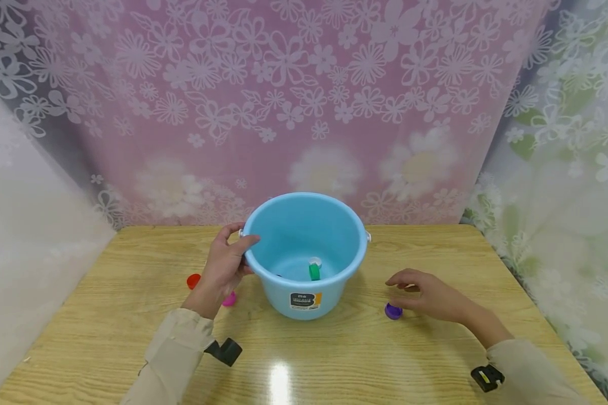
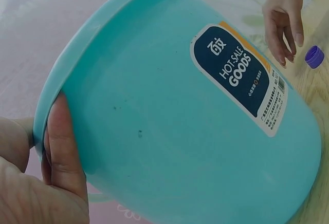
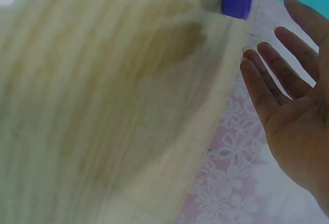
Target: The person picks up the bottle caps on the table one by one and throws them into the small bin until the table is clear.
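While L hand grips bucket, dark obj. inside is mostly hidden.

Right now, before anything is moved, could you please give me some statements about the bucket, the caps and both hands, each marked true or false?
1. The left hand holds the bucket at its rim. True.
2. The right hand touches the bucket. False: the right hand is apart from it and holds nothing.
3. The green cap is inside the bucket. True.
4. The red cap is inside the bucket. False: the red cap is on the table.
5. The purple cap is on the table. True.
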### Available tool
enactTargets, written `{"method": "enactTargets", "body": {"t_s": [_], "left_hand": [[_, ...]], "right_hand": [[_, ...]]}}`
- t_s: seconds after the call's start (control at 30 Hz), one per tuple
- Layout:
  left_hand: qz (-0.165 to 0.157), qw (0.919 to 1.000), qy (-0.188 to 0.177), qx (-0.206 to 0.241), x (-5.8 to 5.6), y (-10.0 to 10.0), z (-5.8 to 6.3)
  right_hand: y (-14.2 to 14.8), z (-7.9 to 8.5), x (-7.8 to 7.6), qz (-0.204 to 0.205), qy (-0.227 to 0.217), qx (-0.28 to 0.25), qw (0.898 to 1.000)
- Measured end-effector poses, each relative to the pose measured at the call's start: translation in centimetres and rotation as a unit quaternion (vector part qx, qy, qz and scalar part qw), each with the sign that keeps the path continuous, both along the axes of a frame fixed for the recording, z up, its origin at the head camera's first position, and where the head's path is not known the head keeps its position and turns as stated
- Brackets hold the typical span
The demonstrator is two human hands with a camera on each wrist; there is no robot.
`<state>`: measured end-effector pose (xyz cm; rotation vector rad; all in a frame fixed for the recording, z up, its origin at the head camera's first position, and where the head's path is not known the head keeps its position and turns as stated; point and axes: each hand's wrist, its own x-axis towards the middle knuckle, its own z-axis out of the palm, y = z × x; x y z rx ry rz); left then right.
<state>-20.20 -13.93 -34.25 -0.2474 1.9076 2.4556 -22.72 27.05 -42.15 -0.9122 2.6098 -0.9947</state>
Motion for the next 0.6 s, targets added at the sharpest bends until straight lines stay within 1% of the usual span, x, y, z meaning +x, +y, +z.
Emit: {"method": "enactTargets", "body": {"t_s": [0.1,0.23,0.43,0.6], "left_hand": [[0.000,1.0000,-0.002,0.002,0.00,0.12,-0.01],[0.001,1.0000,-0.003,0.005,-0.06,0.13,-0.07],[0.007,1.0000,-0.003,0.003,-0.11,-0.03,-0.08],[0.005,1.0000,-0.001,0.004,-0.08,-0.03,-0.03]], "right_hand": [[-0.11,-0.44,0.34,0.004,-0.018,0.000,1.000],[-0.33,-0.82,0.69,0.023,-0.019,0.020,0.999],[-0.57,-0.89,0.84,0.057,0.008,0.034,0.998],[-0.63,-1.04,0.83,0.069,0.022,0.029,0.997]]}}
